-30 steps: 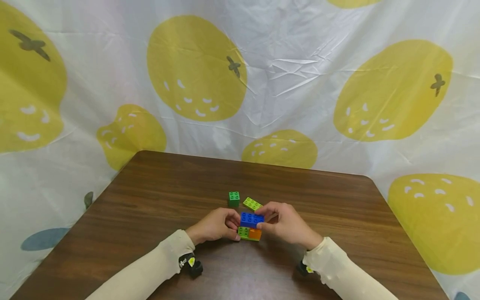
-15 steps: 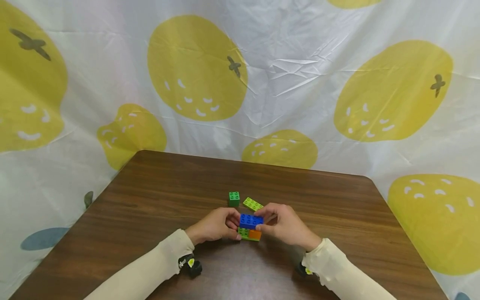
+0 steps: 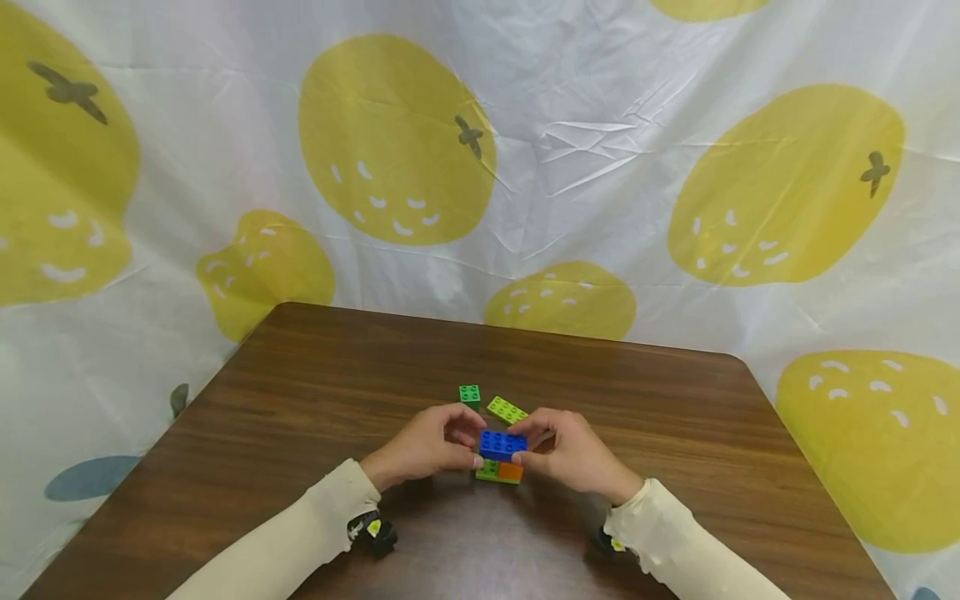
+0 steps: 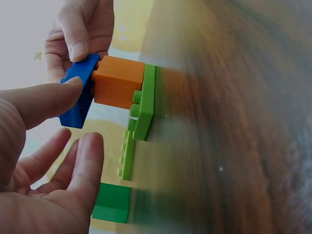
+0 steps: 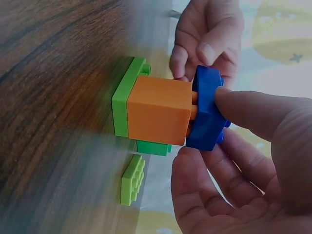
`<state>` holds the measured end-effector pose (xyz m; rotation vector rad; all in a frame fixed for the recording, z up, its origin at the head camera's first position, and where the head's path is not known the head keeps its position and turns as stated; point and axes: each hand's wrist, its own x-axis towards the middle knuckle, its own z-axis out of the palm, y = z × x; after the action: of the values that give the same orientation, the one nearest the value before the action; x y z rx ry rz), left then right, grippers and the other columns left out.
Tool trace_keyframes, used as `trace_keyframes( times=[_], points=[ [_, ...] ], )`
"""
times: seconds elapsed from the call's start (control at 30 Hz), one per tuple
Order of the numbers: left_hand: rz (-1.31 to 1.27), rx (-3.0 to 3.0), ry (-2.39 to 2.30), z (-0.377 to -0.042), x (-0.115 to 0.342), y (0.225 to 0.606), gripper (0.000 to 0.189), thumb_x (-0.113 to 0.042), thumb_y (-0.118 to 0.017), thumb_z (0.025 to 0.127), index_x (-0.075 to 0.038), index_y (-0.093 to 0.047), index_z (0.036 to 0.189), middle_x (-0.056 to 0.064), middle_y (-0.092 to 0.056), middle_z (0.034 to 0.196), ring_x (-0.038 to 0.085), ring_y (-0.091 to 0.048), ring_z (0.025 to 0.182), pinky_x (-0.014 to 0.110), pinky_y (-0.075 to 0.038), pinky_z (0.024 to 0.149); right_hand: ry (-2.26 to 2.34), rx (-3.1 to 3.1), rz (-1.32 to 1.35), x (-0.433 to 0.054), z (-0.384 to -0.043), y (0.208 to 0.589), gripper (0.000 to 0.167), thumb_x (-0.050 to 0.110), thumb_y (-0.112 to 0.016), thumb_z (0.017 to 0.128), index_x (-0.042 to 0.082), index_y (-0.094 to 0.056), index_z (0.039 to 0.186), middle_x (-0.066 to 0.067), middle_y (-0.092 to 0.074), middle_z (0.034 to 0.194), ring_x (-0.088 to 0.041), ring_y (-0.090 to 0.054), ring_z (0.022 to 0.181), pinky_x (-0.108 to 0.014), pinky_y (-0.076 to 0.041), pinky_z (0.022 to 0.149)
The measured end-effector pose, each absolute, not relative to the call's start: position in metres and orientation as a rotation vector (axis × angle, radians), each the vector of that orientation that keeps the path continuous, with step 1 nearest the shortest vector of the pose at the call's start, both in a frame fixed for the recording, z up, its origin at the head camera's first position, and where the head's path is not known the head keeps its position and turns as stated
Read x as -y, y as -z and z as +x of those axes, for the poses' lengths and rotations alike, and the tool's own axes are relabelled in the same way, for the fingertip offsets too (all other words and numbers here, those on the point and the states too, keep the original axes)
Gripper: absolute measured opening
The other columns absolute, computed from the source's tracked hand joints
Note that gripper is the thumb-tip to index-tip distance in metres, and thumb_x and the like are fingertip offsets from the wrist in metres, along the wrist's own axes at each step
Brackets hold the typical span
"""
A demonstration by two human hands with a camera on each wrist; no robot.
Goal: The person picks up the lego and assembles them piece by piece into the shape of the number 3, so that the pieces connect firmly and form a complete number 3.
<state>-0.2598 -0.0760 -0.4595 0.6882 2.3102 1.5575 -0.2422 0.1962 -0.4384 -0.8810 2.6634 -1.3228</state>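
With thumb and fingers, my right hand [image 3: 573, 450] pinches a blue building brick [image 3: 503, 444]. The blue brick lies over an orange brick [image 5: 158, 109], slightly tilted, with orange studs showing in the gap between them. Beneath the orange brick is a light green plate [image 4: 147, 102], whose other studs stay uncovered. My left hand [image 3: 431, 446] is at the left end of the blue brick, thumb and fingers spread apart. In the left wrist view its thumb overlaps the brick, while its fingers are apart from it; whether the thumb touches, I cannot tell.
Behind the hands stand a green brick [image 3: 469, 396] and a loose lime plate [image 3: 507, 409] on the brown wooden table [image 3: 337, 367]. A white curtain [image 3: 570, 192] printed with yellow fruit hangs past the table's far edge.
My left hand has risen from beside the lower green plate to the level of the blue brick. The blue brick has come slightly lower, still in my right hand.
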Motion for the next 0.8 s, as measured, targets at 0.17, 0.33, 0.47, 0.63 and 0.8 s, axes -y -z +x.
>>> trace_keyframes(
  times=[0.17, 0.33, 0.47, 0.63, 0.8],
  points=[
    [0.707, -2.285, -1.607, -0.2588, 0.0755, 0.4577, 0.038, -0.016, -0.088, 0.087, -0.009, -0.071, 0.12, 0.007, -0.074, 0.111, 0.019, -0.07, 0.1, 0.031, -0.061, 0.087, 1.322, -2.667, -0.894, -0.1973, -0.243, 0.4401, 0.03, 0.013, -0.088, 0.086, 0.008, -0.078, 0.113, -0.004, -0.075, 0.096, -0.013, -0.071, 0.083, -0.029, -0.063, 0.077],
    [0.722, -2.272, -1.617, -0.2573, 0.0747, 0.4563, 0.035, -0.014, -0.087, 0.088, -0.007, -0.072, 0.119, 0.009, -0.075, 0.109, 0.017, -0.071, 0.098, 0.028, -0.061, 0.085, 1.306, -2.672, -0.897, -0.1979, -0.2437, 0.4402, 0.029, 0.015, -0.089, 0.086, 0.011, -0.079, 0.112, -0.001, -0.075, 0.092, -0.014, -0.073, 0.08, -0.029, -0.063, 0.075],
    [0.723, -2.258, -1.623, -0.256, 0.0743, 0.4556, 0.035, -0.015, -0.086, 0.089, -0.005, -0.072, 0.119, 0.01, -0.076, 0.11, 0.017, -0.071, 0.098, 0.028, -0.062, 0.084, 1.284, -2.676, -0.868, -0.1986, -0.2434, 0.4392, 0.029, 0.017, -0.089, 0.086, 0.013, -0.079, 0.112, 0.001, -0.075, 0.09, -0.014, -0.074, 0.079, -0.028, -0.062, 0.073],
    [0.726, -2.253, -1.645, -0.2558, 0.0743, 0.4559, 0.034, -0.014, -0.086, 0.089, -0.003, -0.072, 0.119, 0.013, -0.076, 0.11, 0.019, -0.072, 0.098, 0.028, -0.062, 0.082, 1.26, -2.669, -0.837, -0.1983, -0.2435, 0.4356, 0.028, 0.017, -0.089, 0.086, 0.013, -0.08, 0.113, 0.003, -0.075, 0.089, -0.015, -0.075, 0.079, -0.026, -0.062, 0.073],
    [0.722, -2.26, -1.637, -0.2562, 0.075, 0.4575, 0.035, -0.015, -0.086, 0.089, -0.004, -0.072, 0.119, 0.011, -0.076, 0.11, 0.017, -0.072, 0.096, 0.027, -0.061, 0.081, 1.235, -2.67, -0.846, -0.1965, -0.2433, 0.4334, 0.028, 0.018, -0.089, 0.087, 0.012, -0.08, 0.113, 0.003, -0.074, 0.087, -0.017, -0.076, 0.08, -0.025, -0.062, 0.071]
  ],
)
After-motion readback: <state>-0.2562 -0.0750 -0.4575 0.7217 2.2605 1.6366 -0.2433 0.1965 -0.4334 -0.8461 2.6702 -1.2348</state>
